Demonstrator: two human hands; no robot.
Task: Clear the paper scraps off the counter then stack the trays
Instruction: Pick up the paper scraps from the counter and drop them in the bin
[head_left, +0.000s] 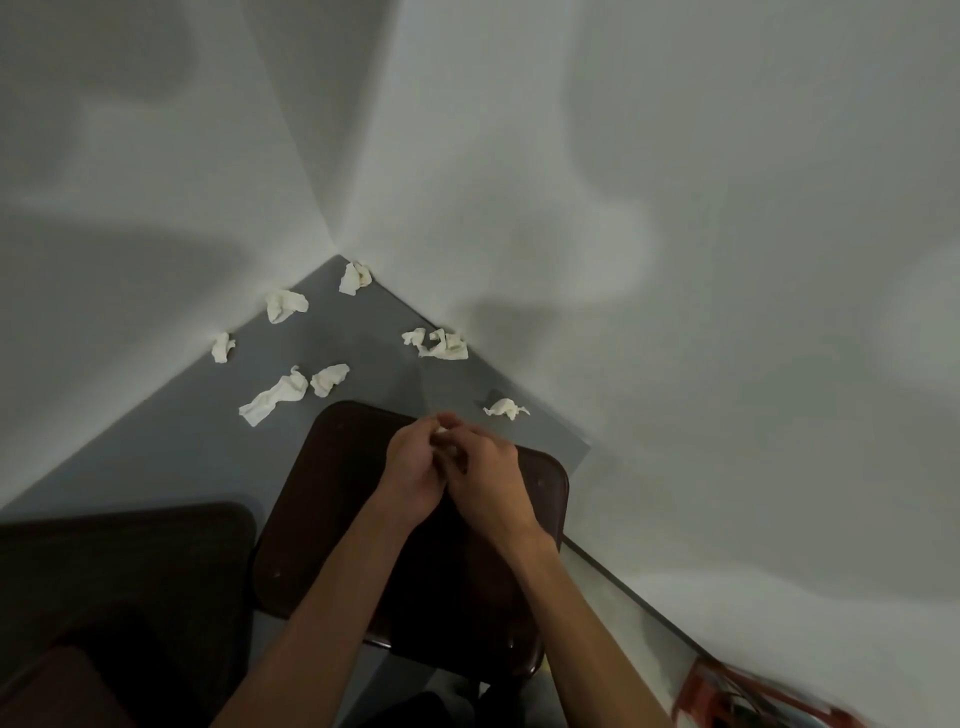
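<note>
Several crumpled white paper scraps lie on the grey counter (182, 431) in a wall corner: one at the far corner (355, 278), one near the left wall (284, 305), a long one (272, 397) and one by the right wall (506, 408). My left hand (410, 467) and my right hand (485, 475) meet above a dark brown tray (322, 499), fingers pinched together on a small white paper scrap (441, 430) that is mostly hidden. A second dark tray (124, 561) lies to the left.
White walls close in the counter at the back left and right. A third brown tray corner (57, 686) shows at the bottom left. A red object (727, 691) sits at the lower right past the counter's edge.
</note>
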